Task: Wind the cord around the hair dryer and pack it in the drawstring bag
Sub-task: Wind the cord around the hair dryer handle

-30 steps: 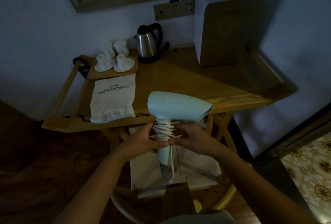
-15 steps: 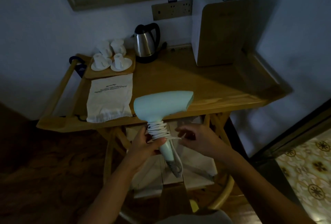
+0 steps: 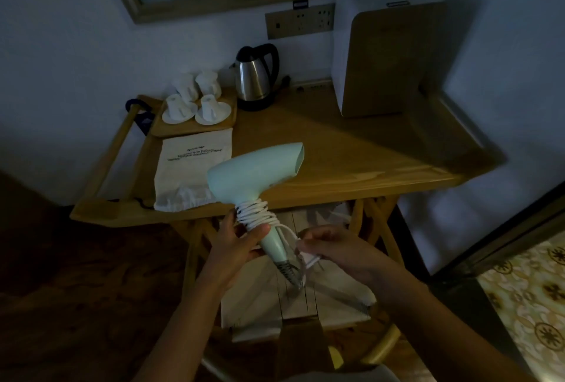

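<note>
Dim wooden table (image 3: 351,161) behind, left hand (image 3: 237,242) wrapped around hair dryer (image 3: 256,179), right hand (image 3: 333,248) pinching cord (image 3: 255,213)

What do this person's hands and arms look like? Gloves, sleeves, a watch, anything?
Both are bare. The left hand and right hand show no gloves, rings or watch that I can make out in the dim light. The forearms are uncovered all the way to the bottom of the picture, with no sleeves in view.

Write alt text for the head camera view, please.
Two hands hold a mint hair dryer above a wooden table: the left hand grips its cord-wrapped handle, the right hand holds the loose cord end. A drawstring bag lies behind.
</note>
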A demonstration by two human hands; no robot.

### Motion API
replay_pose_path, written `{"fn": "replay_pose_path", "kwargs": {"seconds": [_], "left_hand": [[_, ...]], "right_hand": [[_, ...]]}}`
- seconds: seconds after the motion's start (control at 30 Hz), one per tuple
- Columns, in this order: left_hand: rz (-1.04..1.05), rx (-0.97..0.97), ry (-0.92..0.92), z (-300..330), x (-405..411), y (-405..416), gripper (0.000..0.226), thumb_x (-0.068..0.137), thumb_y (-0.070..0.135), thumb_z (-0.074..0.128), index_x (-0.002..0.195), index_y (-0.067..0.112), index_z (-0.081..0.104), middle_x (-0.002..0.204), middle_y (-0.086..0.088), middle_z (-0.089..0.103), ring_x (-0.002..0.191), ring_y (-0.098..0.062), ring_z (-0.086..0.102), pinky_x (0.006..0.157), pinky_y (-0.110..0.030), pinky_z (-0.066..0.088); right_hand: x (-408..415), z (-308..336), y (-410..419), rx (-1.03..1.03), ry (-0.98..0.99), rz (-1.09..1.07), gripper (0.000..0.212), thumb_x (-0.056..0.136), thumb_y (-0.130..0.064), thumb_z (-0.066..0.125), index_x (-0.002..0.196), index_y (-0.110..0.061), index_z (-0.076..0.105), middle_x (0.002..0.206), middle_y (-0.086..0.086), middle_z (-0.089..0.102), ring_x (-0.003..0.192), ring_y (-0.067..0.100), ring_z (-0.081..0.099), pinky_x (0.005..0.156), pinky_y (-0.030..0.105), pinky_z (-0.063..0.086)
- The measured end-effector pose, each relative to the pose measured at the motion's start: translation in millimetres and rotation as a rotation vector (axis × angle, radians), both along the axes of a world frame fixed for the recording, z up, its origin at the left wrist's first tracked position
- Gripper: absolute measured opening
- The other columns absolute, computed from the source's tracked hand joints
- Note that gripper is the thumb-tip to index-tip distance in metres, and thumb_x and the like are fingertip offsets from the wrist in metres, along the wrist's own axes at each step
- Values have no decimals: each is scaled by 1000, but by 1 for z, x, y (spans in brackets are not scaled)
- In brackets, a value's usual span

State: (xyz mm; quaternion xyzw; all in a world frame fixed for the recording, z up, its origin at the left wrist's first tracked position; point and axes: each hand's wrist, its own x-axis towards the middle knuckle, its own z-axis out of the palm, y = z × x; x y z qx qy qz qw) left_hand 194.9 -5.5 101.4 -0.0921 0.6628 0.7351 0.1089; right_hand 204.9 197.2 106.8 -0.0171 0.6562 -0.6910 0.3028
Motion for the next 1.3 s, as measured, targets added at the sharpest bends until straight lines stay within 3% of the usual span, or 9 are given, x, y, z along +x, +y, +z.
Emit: {"fn": "replay_pose_path", "kwargs": {"seconds": [0.17,0.4,0.5,0.6,0.73,0.83,0.97,1.13,1.3], "left_hand": [[12,-89,16,1,0,-1,50,80,4,67,126,14,48,119,-8,62,102,-18,63,61,-26,58],[-11,-85,-11,0,3,0,42,82,7,67,119,22,54,115,-5,65,101,-19,66,63,-28,58],[-31,21,-50,4,4,5,31,85,10,61,108,31,56,107,-2,67,89,-16,70,63,-29,58],[-32,165,-110,6,4,8,31,89,9,54,115,25,54,104,-4,68,88,-20,69,65,-34,59],[-44,180,-108,7,5,7,28,89,7,54,109,27,57,99,-3,70,82,-17,72,63,-33,59],[-78,173,-98,8,5,4,28,89,8,53,110,26,57,105,-6,69,84,-17,72,64,-32,58],[-63,197,-115,9,4,-1,28,89,9,53,112,26,56,108,-6,66,88,-19,71,64,-33,58],[-75,104,-134,9,5,-8,32,86,9,58,112,27,56,113,-7,64,96,-22,66,62,-31,58],[-93,253,-181,11,7,-5,27,93,3,45,113,18,55,104,-7,64,85,-18,68,62,-34,60]], "right_hand": [[-1,5,-1,-216,-102,58,21,83,-15,60,62,-17,62,62,-5,62,64,8,57,67,25,44],[1,2,-4,-177,-29,212,20,84,-13,61,66,-19,55,67,-8,50,68,7,46,63,21,37],[2,0,-2,-379,-94,157,17,74,-26,73,73,-16,59,71,-4,60,68,9,55,62,21,44],[4,-4,-4,-521,-148,41,31,64,-36,80,75,-13,63,74,2,64,68,12,59,61,22,49],[12,0,-15,-634,-175,-28,25,62,-37,81,71,-17,69,73,-1,69,68,11,64,62,22,51],[14,13,-18,-484,-105,-40,11,75,-28,69,68,-20,69,68,-4,66,64,9,60,60,21,47],[10,19,-16,-85,186,2,22,88,-14,57,67,-19,58,65,-2,52,63,11,48,59,23,39],[12,13,-13,147,294,134,19,92,-19,51,74,-17,51,64,-2,50,57,6,47,55,21,40],[11,7,-18,303,335,45,24,92,-22,51,69,-20,45,67,-3,46,55,1,43,53,13,36]]}}
